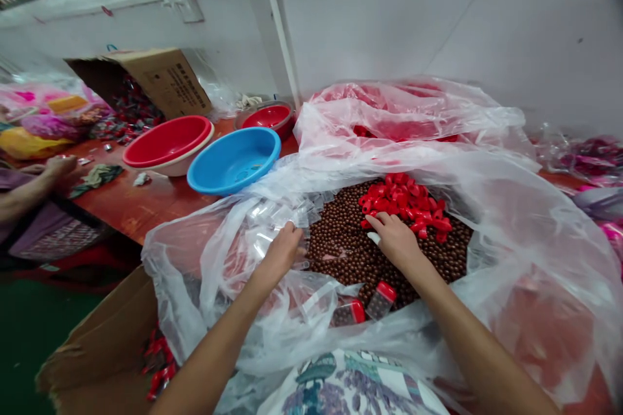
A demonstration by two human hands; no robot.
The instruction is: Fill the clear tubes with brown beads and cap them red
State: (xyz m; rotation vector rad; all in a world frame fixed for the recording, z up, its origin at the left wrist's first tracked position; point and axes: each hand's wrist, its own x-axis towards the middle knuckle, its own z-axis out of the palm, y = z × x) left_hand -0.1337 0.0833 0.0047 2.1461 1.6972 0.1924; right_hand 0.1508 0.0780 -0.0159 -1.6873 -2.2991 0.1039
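Brown beads (341, 227) lie in a heap on a spread clear plastic bag (506, 214). My right hand (393, 238) is over the heap, its fingertips at the near left edge of a pile of red caps (406, 198); thumb and forefinger close around something red. My left hand (285, 248) is at the right edge of the clear plastic containers (272, 220), fingers curled down; what they hold, if anything, is hidden. Two small clear containers with red caps, one upright-tilted (381, 300) and one lying (348, 312), rest at the near edge of the beads.
A blue basin (234, 161) and a red basin (168, 141) stand to the left, with a smaller red bowl (268, 118) behind. A cardboard box (165, 81) spills small items at the back left. Below left is an open carton (107, 343). Another person's arm (34, 191) is at far left.
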